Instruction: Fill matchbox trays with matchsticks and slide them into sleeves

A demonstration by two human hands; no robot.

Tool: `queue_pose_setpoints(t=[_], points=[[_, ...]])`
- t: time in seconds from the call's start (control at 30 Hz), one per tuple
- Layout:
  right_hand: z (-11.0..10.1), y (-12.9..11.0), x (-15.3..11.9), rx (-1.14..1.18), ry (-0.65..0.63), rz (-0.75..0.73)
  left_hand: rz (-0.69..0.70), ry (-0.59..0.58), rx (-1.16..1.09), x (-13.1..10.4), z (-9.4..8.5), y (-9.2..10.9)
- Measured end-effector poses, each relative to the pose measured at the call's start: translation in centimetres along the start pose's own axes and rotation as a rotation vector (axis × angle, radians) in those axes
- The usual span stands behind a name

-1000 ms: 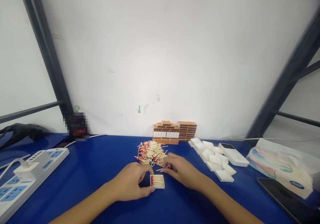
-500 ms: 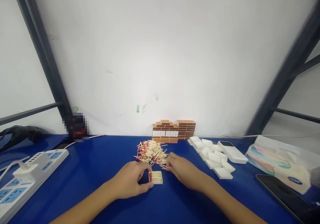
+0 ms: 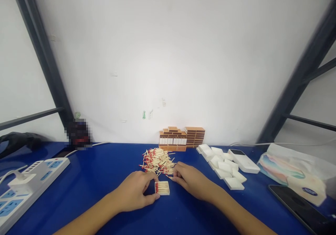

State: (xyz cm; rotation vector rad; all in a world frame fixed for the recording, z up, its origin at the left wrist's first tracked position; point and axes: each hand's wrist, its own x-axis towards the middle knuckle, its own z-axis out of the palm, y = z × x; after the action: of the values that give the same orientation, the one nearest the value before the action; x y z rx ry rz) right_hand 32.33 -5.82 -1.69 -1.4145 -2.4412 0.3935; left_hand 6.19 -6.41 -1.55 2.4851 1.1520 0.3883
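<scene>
Thumb and forefinger of my left hand (image 3: 139, 190) hold the left end of a small white matchbox tray (image 3: 168, 188). Inside it lie several red-tipped matches, their heads toward the left. My right hand (image 3: 190, 179) is just right of the tray, its fingers pinched on a match (image 3: 168, 177) whose red end points left. Behind both hands is a loose heap of matches (image 3: 157, 159) on the blue table (image 3: 105, 179). The right fingertips are close to the heap's lower right edge.
Stacked brown matchboxes (image 3: 194, 137) stand against the wall. To the right lie several white trays (image 3: 223, 165), a white device (image 3: 244, 160), a tissue pack (image 3: 294, 175) and a black phone (image 3: 296, 205). A power strip (image 3: 47, 179) with a plugged-in charger is at left.
My right fingers now hold a match that sticks out leftward toward the tray. My left hand stays on the tray, and the whole view has shifted slightly.
</scene>
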Motion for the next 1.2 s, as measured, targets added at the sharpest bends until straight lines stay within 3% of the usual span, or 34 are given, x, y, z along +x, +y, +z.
queue_pose_setpoints(t=[0.43, 0.77, 0.9, 1.07, 1.2], points=[[1.0, 0.1, -0.1, 0.017, 0.066, 0.041, 0.017, 0.009, 0.018, 0.0, 0.0, 0.0], [0.1, 0.2, -0.3, -0.147, -0.083, 0.035, 0.066, 0.017, 0.057, 0.2, -0.2, -0.1], [-0.5, 0.2, -0.3, -0.16, -0.063, 0.032, 0.057, 0.015, 0.036, 0.3, 0.0, -0.3], [-0.6, -1.0, -0.7, -0.096, 0.039, -0.053, 0.024, 0.04, 0.022, 0.3, 0.2, 0.0], [0.9, -2.5, -0.8, -0.21, 0.039, -0.145, 0.01, 0.03, 0.012, 0.3, 0.3, 0.4]])
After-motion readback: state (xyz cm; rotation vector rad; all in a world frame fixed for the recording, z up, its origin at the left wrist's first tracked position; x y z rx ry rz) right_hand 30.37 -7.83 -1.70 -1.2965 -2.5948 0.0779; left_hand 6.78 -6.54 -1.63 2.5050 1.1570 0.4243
